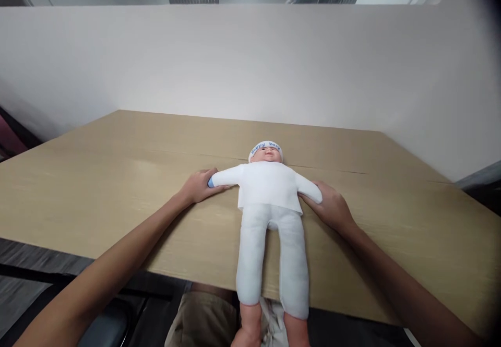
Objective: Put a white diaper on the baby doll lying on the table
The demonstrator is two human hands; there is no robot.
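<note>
Across the wood-toned surface (117, 148), both forearms (136, 237) reach forward past its near edge, angled inward. Between them a white-clad doll (270, 185) lies face up, head toward the far edge, legs overhanging the near edge. The left hand (199, 186) has its fingers closed around one blue-tipped sleeve (229, 175); the right hand (332, 206) holds the other sleeve from beneath.

Bare left forearm (152, 229) and bare right forearm (391, 275) reach forward, well apart; bare-skinned left grip (201, 186) and right grip (332, 204) curl inward.
</note>
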